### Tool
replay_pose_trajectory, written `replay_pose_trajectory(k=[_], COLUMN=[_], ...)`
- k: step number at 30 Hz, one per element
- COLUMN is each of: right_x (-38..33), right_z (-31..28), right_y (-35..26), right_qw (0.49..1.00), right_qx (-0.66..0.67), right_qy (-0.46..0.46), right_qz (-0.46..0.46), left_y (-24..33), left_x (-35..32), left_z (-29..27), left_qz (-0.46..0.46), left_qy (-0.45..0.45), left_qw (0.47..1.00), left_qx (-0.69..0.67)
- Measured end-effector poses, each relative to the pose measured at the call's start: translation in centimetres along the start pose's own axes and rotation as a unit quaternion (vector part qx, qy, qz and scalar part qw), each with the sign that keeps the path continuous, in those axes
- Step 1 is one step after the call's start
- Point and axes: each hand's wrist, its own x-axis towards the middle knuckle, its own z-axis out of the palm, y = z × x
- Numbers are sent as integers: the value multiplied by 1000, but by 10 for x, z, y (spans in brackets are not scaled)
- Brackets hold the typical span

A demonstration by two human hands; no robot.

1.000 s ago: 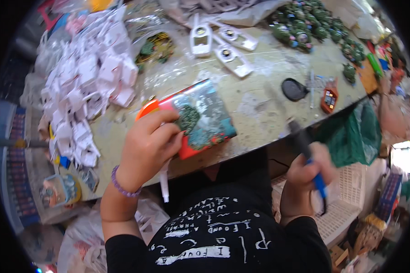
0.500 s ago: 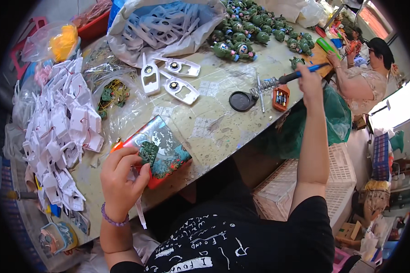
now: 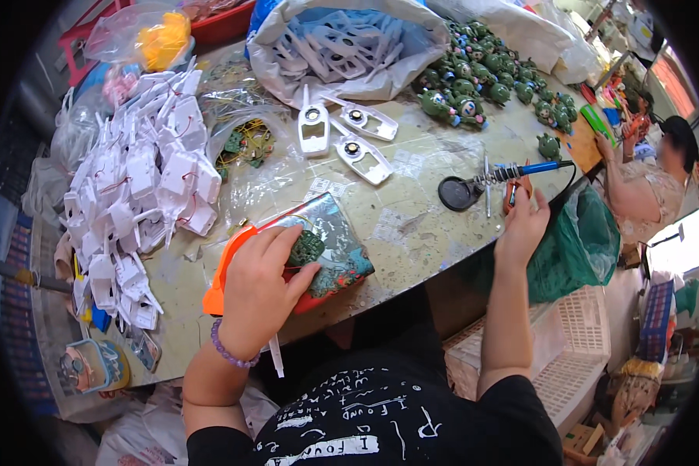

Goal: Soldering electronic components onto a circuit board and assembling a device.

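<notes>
My left hand (image 3: 260, 283) is closed, pinching a small green circuit board (image 3: 308, 247) above a worn, paint-stained box (image 3: 342, 256) at the table's near edge. An orange plastic part (image 3: 227, 272) shows beside that hand, and a white stick-like piece (image 3: 276, 356) juts out below it. At the right, my right hand (image 3: 523, 233) has its fingers closed on an orange battery case (image 3: 512, 186), mostly covered by them. Just beyond, a blue-handled soldering iron (image 3: 547, 166) rests in the coil of its stand, whose round dark base (image 3: 458, 193) lies on the table.
White plastic housings with wires (image 3: 140, 171) are heaped at left. Three white housings (image 3: 363, 159) lie near a sack (image 3: 287, 85) of similar parts. Bagged circuit boards (image 3: 245, 144) sit nearby. Green toy figures (image 3: 481, 70) pile up at the back; a co-worker (image 3: 652, 171) sits at right.
The soldering iron has gone from my right hand into its stand, and that hand has come down to the battery case. My left hand still holds the circuit board; the whole view has shifted.
</notes>
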Motion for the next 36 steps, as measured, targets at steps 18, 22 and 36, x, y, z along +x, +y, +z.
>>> replay_pose_trajectory(k=[18,22,36], right_x=[-49,-71,-112], right_z=[143,131,183], right_y=[7,-48,-69], right_qw=[812,837,697], right_qx=[-303,-194,-148], right_qy=[-499,-510,-643], right_qz=[20,35,-282], left_y=[-76,-84,-90], left_x=[-8,-8,-5], left_z=[-19,-21,-26], left_qz=[-166,-170,-145], left_qy=[5,12,-31], left_qw=[866,877,854], left_qx=[-473,-449,-499])
